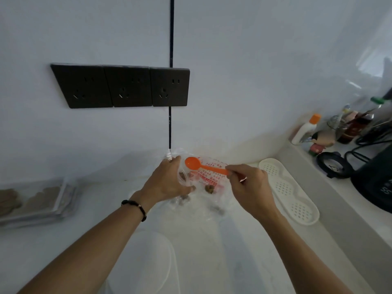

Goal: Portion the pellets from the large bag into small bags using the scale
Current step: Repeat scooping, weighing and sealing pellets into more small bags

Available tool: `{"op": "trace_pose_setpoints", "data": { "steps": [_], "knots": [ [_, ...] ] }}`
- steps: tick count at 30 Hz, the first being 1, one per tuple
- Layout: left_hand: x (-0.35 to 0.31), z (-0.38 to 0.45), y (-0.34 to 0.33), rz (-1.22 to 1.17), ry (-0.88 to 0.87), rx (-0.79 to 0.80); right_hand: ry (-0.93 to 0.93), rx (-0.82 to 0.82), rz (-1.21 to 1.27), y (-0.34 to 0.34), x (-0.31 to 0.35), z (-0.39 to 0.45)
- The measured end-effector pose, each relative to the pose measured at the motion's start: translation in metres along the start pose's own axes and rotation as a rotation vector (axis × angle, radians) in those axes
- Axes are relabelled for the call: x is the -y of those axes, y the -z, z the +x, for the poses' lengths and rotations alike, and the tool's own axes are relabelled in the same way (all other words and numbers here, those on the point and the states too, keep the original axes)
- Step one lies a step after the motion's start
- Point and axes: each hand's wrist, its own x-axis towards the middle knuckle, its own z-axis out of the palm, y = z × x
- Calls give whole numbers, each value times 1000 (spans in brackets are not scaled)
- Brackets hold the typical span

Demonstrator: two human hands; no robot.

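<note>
My left hand [167, 181] grips the rim of a clear plastic bag [209, 179] with red print, holding it up near the wall. Brown pellets [209, 188] lie in the bag's bottom and more show below my left hand. My right hand [249, 185] pinches the handle of an orange spoon [203, 165]. The spoon's bowl hangs empty over the bag's mouth. A white rounded object [152, 259], blurred, lies on the counter near me between my forearms; I cannot tell if it is the scale.
A white perforated tray [290, 189] lies to the right. A clear box of brown pieces [36, 200] sits at the left. Bottles [305, 129], a black lid [332, 165], cables and a dark kettle [375, 183] crowd the right ledge. Three dark wall sockets [127, 85] are on the wall ahead.
</note>
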Motion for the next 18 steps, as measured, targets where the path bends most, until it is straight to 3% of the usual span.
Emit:
{"op": "trace_pose_setpoints", "data": {
  "steps": [12,18],
  "knots": [
    [23,-16,12,145,-13,120,-493,203,-45,-55,-27,17],
    [25,-13,5,184,-15,131,-615,241,-13,-83,-34,22]
  ]
}}
